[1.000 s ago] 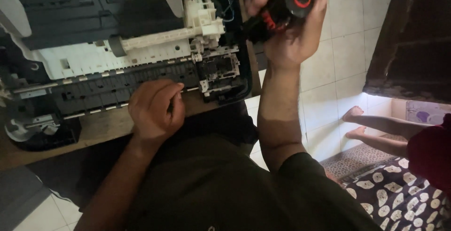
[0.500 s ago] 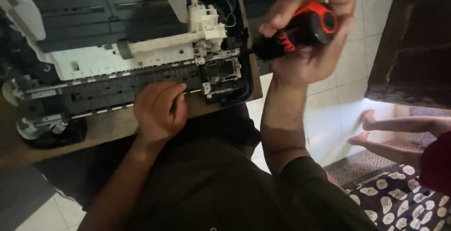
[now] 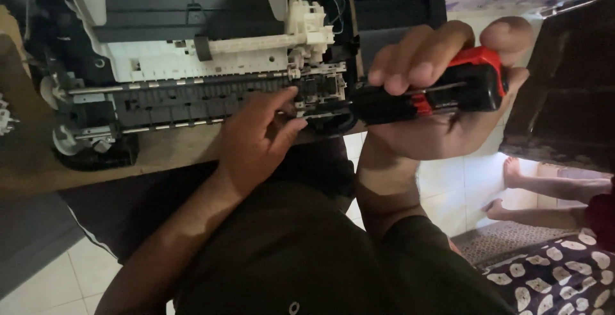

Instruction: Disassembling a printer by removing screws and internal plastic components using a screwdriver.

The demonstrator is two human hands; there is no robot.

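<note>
Glossy plastic screwdriver (image 3: 442, 91), wooden table (image 3: 166, 151)

Access right of the printer chassis (image 3: 192, 65) is blocked by the screwdriver (image 3: 429, 97); bare surface (image 3: 160, 155) is left along its front edge.

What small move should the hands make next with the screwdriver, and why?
Probably ease the red and black screwdriver tip squarely into the mechanism at the opened printer's right end. The right hand grips its handle level, aimed there, while the left hand rests its fingertips beside that spot. Whether the tip touches a screw is unclear.
</note>
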